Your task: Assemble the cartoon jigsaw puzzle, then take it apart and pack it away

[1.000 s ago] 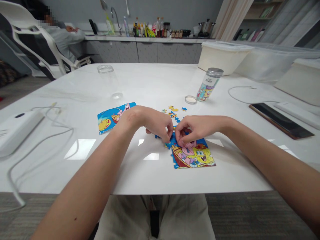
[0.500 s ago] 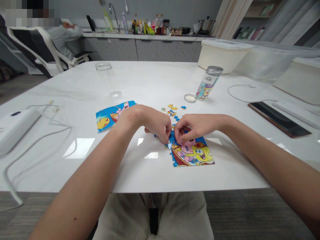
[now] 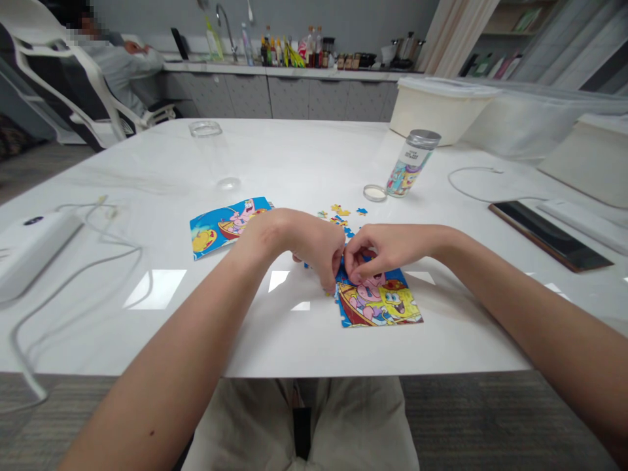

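Note:
A partly assembled jigsaw puzzle (image 3: 377, 304) with cartoon figures lies near the table's front edge. At its left edge, my left hand (image 3: 321, 252) has its fingertips pinched on a small light puzzle piece (image 3: 336, 292), mostly covered by the fingers. My right hand (image 3: 370, 252) rests on the puzzle's upper part with its fingers curled together; what they hold, if anything, is hidden. Loose blue and yellow pieces (image 3: 340, 210) lie just beyond both hands. A picture sheet (image 3: 220, 229) sits to the left, partly behind my left wrist.
Beyond the pieces stand a printed jar (image 3: 413, 163) and a round lid (image 3: 375, 192). A clear jar (image 3: 213, 154) is at back left, a power strip (image 3: 39, 248) with cables at left, a phone (image 3: 547, 235) at right. Bins (image 3: 441, 108) stand behind; a person (image 3: 120, 69) sits back left.
My left hand has moved slightly right and down, its fingertips now over the small light piece that lay uncovered at the puzzle's left edge. My right hand is nearly unmoved.

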`<state>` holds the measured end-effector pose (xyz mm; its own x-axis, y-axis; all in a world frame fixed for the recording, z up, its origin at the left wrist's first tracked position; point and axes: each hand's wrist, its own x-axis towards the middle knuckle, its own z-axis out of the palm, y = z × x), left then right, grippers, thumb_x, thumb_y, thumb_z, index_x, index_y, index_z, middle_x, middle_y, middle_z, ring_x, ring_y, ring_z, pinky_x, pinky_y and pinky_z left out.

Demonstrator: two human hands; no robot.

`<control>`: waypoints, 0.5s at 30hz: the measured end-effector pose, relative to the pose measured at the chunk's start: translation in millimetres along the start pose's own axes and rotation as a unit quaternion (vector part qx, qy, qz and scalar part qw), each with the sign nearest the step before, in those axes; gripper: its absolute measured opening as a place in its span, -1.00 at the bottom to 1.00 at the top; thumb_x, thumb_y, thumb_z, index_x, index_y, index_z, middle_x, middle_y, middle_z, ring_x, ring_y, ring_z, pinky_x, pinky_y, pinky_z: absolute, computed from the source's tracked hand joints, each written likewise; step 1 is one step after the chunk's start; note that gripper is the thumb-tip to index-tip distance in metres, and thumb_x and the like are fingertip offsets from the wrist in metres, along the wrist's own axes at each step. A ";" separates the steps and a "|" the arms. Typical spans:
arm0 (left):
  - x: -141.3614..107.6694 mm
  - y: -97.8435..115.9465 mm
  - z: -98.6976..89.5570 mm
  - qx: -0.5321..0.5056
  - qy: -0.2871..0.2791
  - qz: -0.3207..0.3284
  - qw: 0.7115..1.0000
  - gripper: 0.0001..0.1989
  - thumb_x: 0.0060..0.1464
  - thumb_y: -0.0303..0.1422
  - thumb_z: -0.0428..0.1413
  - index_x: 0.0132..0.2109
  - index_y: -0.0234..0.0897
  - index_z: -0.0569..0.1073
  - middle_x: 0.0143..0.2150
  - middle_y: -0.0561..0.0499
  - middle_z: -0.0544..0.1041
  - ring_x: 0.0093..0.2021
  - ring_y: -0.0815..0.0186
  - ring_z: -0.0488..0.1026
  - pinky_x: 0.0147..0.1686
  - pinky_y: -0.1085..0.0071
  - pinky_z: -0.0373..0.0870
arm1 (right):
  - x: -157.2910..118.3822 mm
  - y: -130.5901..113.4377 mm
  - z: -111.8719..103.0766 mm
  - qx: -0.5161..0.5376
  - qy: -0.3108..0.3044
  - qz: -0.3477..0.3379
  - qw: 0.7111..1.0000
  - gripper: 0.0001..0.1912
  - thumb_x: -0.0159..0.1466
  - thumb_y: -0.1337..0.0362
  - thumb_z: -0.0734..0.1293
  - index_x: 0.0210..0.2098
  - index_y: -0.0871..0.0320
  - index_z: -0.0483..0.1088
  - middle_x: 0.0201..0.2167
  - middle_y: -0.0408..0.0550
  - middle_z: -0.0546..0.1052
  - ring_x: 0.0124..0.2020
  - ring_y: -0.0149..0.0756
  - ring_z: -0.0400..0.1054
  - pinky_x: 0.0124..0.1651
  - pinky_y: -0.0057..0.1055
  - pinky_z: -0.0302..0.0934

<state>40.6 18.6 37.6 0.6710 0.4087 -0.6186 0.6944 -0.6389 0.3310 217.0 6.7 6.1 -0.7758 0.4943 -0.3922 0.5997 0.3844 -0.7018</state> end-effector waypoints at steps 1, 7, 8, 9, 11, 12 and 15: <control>-0.3 1.0 0.3 0.002 -0.001 -0.003 1.000 -0.70 -0.21 -0.18 0.24 -0.32 -0.28 0.58 -0.53 0.04 0.38 -0.45 0.32 0.24 -0.42 0.40 0.14 | 0.1 0.3 0.0 -0.001 0.001 -0.001 1.000 -0.80 0.16 0.17 0.36 -0.36 0.18 0.53 -0.44 -0.10 0.58 -0.47 -0.42 0.36 -0.41 -0.48 0.20; -0.5 1.6 0.0 0.014 0.006 -0.009 1.000 -0.72 -0.19 -0.18 0.21 -0.35 -0.29 0.56 -0.57 0.07 0.32 -0.46 0.32 0.23 -0.43 0.40 0.15 | 0.5 1.5 0.4 0.002 0.002 -0.002 1.000 -0.82 0.16 0.20 0.36 -0.34 0.18 0.53 -0.43 -0.10 0.59 -0.47 -0.41 0.37 -0.41 -0.48 0.19; -0.4 1.1 -0.3 0.011 0.004 -0.011 1.000 -0.72 -0.20 -0.18 0.21 -0.36 -0.29 0.56 -0.58 0.08 0.31 -0.47 0.33 0.22 -0.44 0.40 0.14 | 0.5 1.5 0.4 0.003 0.002 -0.003 1.000 -0.82 0.16 0.21 0.36 -0.35 0.19 0.53 -0.43 -0.10 0.59 -0.47 -0.41 0.37 -0.41 -0.48 0.19; -0.2 0.4 -0.5 0.008 0.003 -0.012 1.000 -0.72 -0.21 -0.17 0.21 -0.38 -0.28 0.55 -0.59 0.08 0.30 -0.47 0.34 0.21 -0.44 0.41 0.14 | 0.5 1.3 0.4 0.005 0.003 -0.003 1.000 -0.82 0.16 0.21 0.36 -0.35 0.19 0.52 -0.43 -0.10 0.59 -0.47 -0.42 0.37 -0.41 -0.49 0.19; 0.3 -1.4 -0.7 0.004 0.002 -0.011 1.000 -0.71 -0.22 -0.15 0.22 -0.40 -0.28 0.54 -0.60 0.09 0.29 -0.48 0.34 0.20 -0.45 0.41 0.13 | 0.4 0.9 0.5 0.006 0.005 -0.002 1.000 -0.83 0.16 0.21 0.36 -0.35 0.19 0.52 -0.43 -0.09 0.59 -0.47 -0.42 0.37 -0.42 -0.49 0.19; 0.6 -2.2 -0.6 0.004 0.004 -0.009 1.000 -0.71 -0.23 -0.14 0.22 -0.41 -0.28 0.54 -0.60 0.08 0.29 -0.48 0.34 0.20 -0.45 0.40 0.13 | 0.4 0.7 0.6 0.005 0.005 -0.001 1.000 -0.83 0.16 0.21 0.36 -0.36 0.19 0.52 -0.43 -0.09 0.59 -0.47 -0.42 0.37 -0.42 -0.49 0.18; 1.2 -4.4 -0.2 0.009 0.007 -0.006 1.000 -0.69 -0.20 -0.12 0.21 -0.40 -0.29 0.53 -0.59 0.07 0.29 -0.49 0.33 0.20 -0.46 0.39 0.13 | 0.2 0.3 0.7 0.006 0.004 0.001 1.000 -0.83 0.16 0.22 0.35 -0.35 0.18 0.52 -0.43 -0.10 0.58 -0.47 -0.42 0.37 -0.42 -0.49 0.19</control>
<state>38.5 22.0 35.5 0.6659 0.4267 -0.6120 0.6984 -0.6448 0.3104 216.9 6.4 5.3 -0.7734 0.5008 -0.3888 0.5984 0.3741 -0.7085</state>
